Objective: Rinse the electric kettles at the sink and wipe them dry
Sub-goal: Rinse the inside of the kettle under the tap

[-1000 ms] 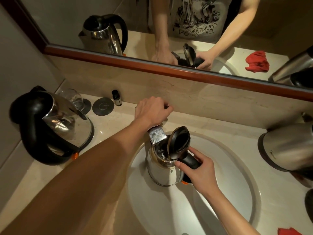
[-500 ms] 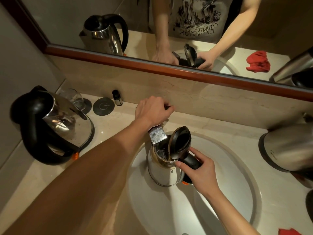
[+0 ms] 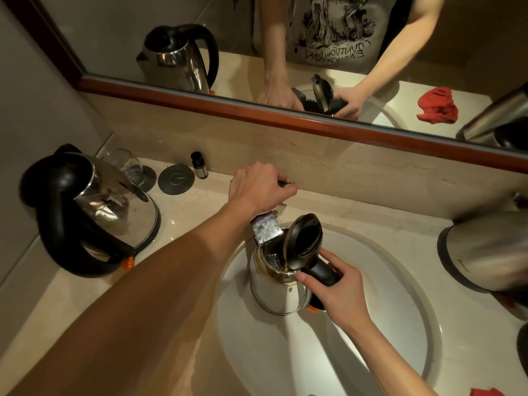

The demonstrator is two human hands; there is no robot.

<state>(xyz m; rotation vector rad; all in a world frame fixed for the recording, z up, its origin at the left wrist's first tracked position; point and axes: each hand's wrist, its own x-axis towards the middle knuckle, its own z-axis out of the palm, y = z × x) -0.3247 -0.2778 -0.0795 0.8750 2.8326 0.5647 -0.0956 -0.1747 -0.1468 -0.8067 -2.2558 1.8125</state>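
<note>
Kettle (image 3: pixel 278 287) held in sink (image 3: pixel 400 332), lid up.
Right hand (image 3: pixel 340 290) grip clamped on its handle; left hand (image 3: pixel 258 187) grip curled round the tap lever at the surface (image 3: pixel 200 204) rear edge.

A kettle (image 3: pixel 275 284) stands in the sink (image 3: pixel 400 324) under the tap spout (image 3: pixel 265 230). On the counter (image 3: pixel 200 212), a second kettle (image 3: pixel 91 212) sits at nine o'clock, a third kettle (image 3: pixel 485 252) at three, and a glass (image 3: pixel 125 164) and small bottle (image 3: pixel 199 164) at eleven.
</note>
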